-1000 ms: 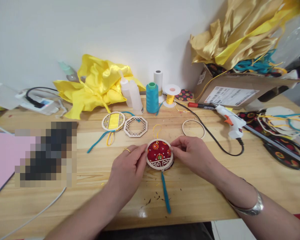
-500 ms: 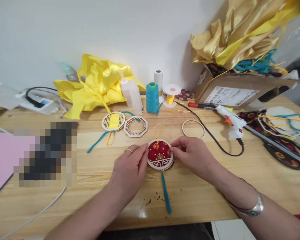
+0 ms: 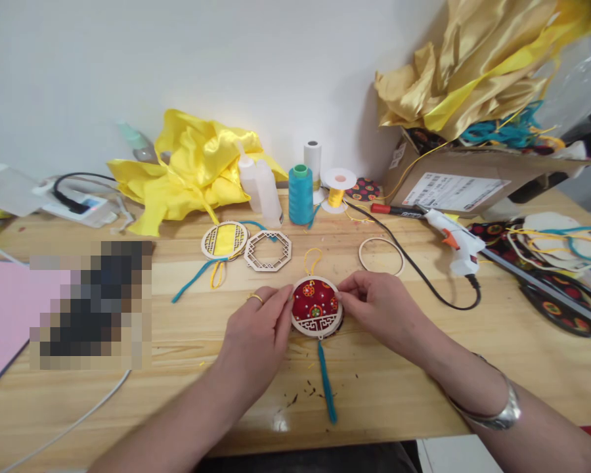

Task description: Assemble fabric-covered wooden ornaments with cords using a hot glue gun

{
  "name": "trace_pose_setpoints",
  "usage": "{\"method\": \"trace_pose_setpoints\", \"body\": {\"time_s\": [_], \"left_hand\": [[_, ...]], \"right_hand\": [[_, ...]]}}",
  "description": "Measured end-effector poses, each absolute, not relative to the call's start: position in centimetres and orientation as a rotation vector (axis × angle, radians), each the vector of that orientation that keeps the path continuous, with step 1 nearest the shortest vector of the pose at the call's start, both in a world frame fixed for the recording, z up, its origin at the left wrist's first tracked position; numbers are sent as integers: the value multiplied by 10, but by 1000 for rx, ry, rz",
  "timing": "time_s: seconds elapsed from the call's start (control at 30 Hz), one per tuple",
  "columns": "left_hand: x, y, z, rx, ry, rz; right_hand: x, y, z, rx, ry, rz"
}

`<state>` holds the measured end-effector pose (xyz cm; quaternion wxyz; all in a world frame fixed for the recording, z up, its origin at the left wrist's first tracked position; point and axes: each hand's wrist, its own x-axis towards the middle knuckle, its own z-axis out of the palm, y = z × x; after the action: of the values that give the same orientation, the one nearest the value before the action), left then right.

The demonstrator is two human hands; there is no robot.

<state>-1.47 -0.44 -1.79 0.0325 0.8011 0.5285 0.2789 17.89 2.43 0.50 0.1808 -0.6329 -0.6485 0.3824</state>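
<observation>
Ornament [image 3: 316, 305], round, sits at the near middle of the table [image 3: 187, 394], between your two hands; your left hand [image 3: 257, 328] has its fingertips drawn narrow on the left rim, while your right hand [image 3: 374, 303] pinches the right rim between thumb and forefinger; what your fingers do beneath the edge is hidden. Opposed holds of this sort probably serve to keep the layers pressed and aligned, and they leave the face uncovered for your inspection; the yellow loop [image 3: 314, 261] points away from you and the teal tassel [image 3: 327, 389] lies towards you, both clear of your fingers, presumably so neither gets trapped. Octagonal frame [image 3: 284, 257] and thin ring [image 3: 360, 253] lie apart beyond your hands, likely to leave working room; the glue gun [image 3: 456, 240] rests off to your right, apparently within reach.

Condition of the piece: pale wooden rim, dark red cloth with flower motifs and small white dots; fretwork crosses the lower part; a darker edge shows beneath the rim at lower right; whether that layer is bonded, you cannot establish from this view.
</observation>
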Motion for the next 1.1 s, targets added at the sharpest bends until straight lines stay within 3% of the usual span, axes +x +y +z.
{"method": "trace_pose_setpoints", "body": {"time_s": [0.7, 0.93, 1.1], "left_hand": [[-16, -4, -22, 2449, 1587, 855], [-31, -1, -13, 2427, 1472, 701], [-33, -1, -13, 2268, 1468, 534]], "right_hand": [[186, 24, 5, -1786, -1886, 991], [203, 28, 12, -1229, -2191, 843], [201, 27, 20, -1072, -2306, 862]]}}
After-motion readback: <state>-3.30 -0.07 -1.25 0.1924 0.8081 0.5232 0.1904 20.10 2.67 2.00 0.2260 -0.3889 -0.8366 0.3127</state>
